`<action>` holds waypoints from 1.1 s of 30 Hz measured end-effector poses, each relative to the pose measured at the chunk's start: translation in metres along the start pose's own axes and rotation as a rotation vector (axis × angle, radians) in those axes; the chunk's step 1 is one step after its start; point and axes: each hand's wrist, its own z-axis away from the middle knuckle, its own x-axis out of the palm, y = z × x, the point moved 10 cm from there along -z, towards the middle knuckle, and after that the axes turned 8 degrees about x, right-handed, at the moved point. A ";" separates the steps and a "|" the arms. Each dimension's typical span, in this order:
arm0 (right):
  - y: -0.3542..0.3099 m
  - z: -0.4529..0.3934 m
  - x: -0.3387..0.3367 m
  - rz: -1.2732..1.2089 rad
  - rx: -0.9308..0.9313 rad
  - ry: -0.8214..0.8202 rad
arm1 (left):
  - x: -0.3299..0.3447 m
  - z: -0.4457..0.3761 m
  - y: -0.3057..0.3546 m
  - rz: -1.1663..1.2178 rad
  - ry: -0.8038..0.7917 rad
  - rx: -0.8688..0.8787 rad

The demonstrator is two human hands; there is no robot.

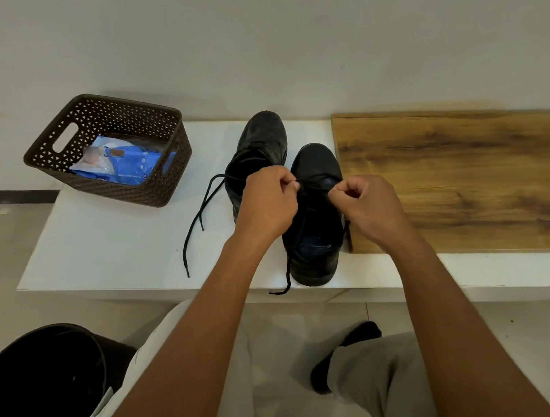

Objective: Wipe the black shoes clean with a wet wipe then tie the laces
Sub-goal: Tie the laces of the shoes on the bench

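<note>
Two black shoes stand side by side on the white table [112, 250], toes pointing away from me. Over the right shoe [317, 169], my left hand [267, 201] and my right hand [369, 207] each pinch a part of its black lace [313, 186], pulled sideways across the tongue. One loose end of that lace [287, 279] hangs past the table's front edge. The left shoe [264, 137] sits slightly farther back, and its untied laces [200, 217] trail across the table to the left.
A dark brown woven basket [61, 123] at the back left holds a blue pack of wet wipes [132, 165]. A wooden board [460, 176] lies on the table's right side. A black bin [42, 374] stands on the floor at the lower left, beside my legs.
</note>
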 end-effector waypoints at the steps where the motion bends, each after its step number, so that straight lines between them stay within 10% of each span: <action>1: 0.001 0.000 -0.002 0.021 0.012 0.017 | -0.003 0.000 -0.001 -0.016 0.028 0.009; 12: 0.045 0.003 -0.003 -0.200 0.315 0.046 | -0.019 0.013 -0.010 -0.064 0.179 -0.008; 17: 0.036 0.009 0.008 -0.606 0.379 -0.065 | -0.008 0.021 -0.011 0.272 0.095 -0.076; 23: 0.008 0.013 0.009 -0.950 0.328 -0.253 | -0.009 0.021 0.007 0.566 -0.005 -0.130; 33: -0.051 0.018 -0.043 -0.825 0.057 -0.106 | -0.053 -0.005 0.057 0.482 0.172 0.102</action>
